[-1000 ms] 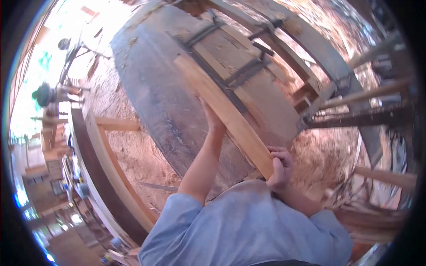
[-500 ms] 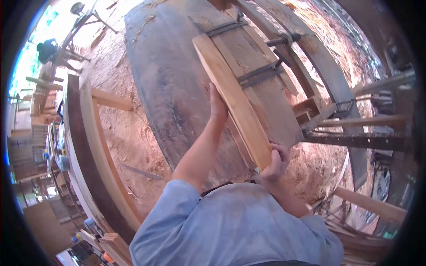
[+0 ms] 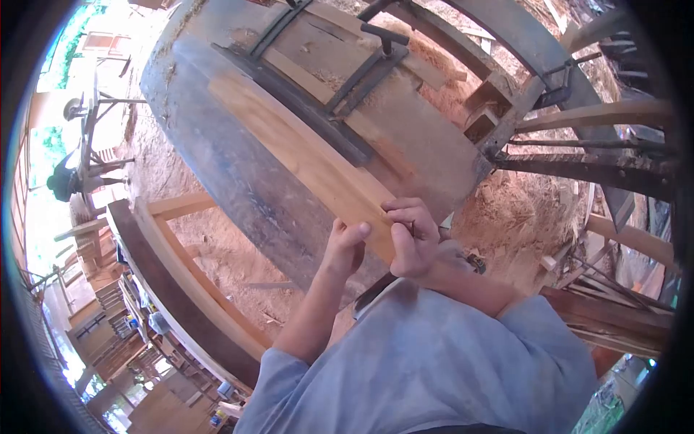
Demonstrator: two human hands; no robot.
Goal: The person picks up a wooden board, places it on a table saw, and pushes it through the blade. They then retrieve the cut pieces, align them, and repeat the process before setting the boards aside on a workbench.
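Here a long, pale orange plank (image 3: 303, 155) lies flat along the big dark hull (image 3: 217, 166). At the plank's near end, the right hand (image 3: 410, 237) curls closed on it, the left hand (image 3: 345, 246) cupping its edge.

plank (image 3: 303, 155): pale smooth wood | hull (image 3: 238, 173): dark weathered rough wood | clamps (image 3: 361, 72): matt metal

A long plank (image 3: 303, 155) lies along the curved hull (image 3: 217, 166), its near end between the left hand (image 3: 345, 246) and the right hand (image 3: 410, 235), with clamps (image 3: 365, 69) on the boards behind it and a timber frame (image 3: 181, 282) to the left.
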